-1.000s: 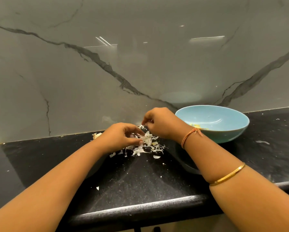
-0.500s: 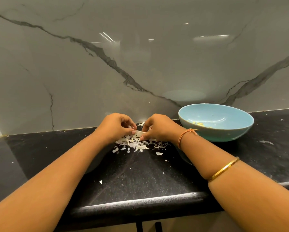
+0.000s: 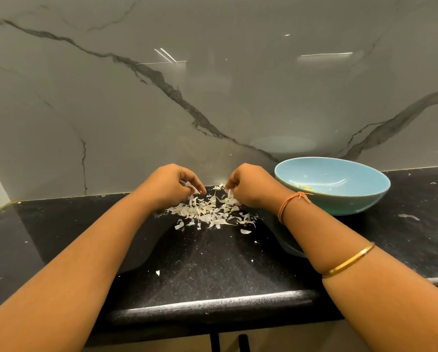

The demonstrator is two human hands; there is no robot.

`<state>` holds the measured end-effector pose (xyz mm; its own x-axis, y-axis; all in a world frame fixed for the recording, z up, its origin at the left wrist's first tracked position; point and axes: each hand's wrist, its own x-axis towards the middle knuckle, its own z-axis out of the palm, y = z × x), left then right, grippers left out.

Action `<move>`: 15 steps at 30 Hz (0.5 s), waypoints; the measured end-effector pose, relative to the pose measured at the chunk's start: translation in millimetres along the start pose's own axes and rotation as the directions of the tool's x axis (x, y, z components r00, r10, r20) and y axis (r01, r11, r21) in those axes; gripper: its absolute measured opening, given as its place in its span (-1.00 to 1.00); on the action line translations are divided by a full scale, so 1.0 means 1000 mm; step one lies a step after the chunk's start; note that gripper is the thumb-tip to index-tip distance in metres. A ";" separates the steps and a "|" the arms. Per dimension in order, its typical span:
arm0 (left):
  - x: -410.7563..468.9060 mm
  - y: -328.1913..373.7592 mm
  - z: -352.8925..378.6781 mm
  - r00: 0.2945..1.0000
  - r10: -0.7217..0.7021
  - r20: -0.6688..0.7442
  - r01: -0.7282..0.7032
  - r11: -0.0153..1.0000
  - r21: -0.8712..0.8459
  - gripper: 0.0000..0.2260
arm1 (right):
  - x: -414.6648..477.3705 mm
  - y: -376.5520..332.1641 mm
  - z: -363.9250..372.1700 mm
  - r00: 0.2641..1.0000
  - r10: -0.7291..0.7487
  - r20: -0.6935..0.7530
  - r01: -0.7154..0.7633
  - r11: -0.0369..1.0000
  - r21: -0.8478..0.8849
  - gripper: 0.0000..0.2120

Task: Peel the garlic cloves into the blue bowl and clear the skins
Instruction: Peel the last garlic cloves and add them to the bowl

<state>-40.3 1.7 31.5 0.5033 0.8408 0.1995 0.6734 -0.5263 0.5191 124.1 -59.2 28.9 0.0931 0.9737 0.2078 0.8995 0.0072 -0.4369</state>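
A heap of white garlic skins (image 3: pixel 207 212) lies on the black counter (image 3: pixel 212 270) between my two hands. My left hand (image 3: pixel 169 185) is curled at the heap's left edge and pinches a scrap of skin. At the right edge, my right hand (image 3: pixel 251 185) is curled too, with a piece of skin between its fingertips. The blue bowl (image 3: pixel 339 199) stands to the right, just behind my right wrist, with a few pale peeled cloves (image 3: pixel 304 187) at its bottom.
The grey marble wall (image 3: pixel 212 97) rises right behind the heap. Stray skin bits (image 3: pixel 408 216) dot the counter right of the bowl and one (image 3: pixel 158 273) lies near the front edge (image 3: pixel 212 304).
My hands were close together over the heap half a second ago; they have drawn apart to its two sides. More of the skins are now uncovered.
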 end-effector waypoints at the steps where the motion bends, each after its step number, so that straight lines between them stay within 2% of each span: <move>1: -0.001 0.000 0.000 1.000 0.000 0.020 0.000 1.000 0.016 -0.80 | -0.001 0.000 -0.001 1.000 0.013 0.026 -0.013 1.000 -0.009 -0.72; 5: -0.004 0.000 -0.001 0.993 0.023 0.114 -0.028 0.999 0.035 -0.91 | -0.002 0.001 -0.008 0.991 0.045 0.127 -0.054 0.996 0.065 -0.77; 7: -0.005 0.000 0.000 0.983 0.039 0.177 -0.041 0.999 0.007 -0.87 | -0.004 0.002 -0.011 0.981 0.054 0.186 -0.075 0.991 0.110 -0.69; 10: -0.005 -0.002 0.002 0.966 0.022 0.259 -0.040 0.997 0.064 -0.77 | -0.006 0.001 -0.013 0.959 0.075 0.274 -0.116 0.984 0.136 -0.64; 15: -0.002 -0.005 0.002 0.964 0.002 0.265 -0.017 0.998 0.054 -0.87 | -0.008 0.000 -0.012 0.912 0.135 0.388 -0.216 0.961 0.173 -0.58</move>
<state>-43.4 1.7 26.9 0.6301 0.7761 -0.0271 0.6932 -0.5464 0.4701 128.3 -69.2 37.6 0.0406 0.9770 -0.2092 0.7705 -0.1639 -0.6160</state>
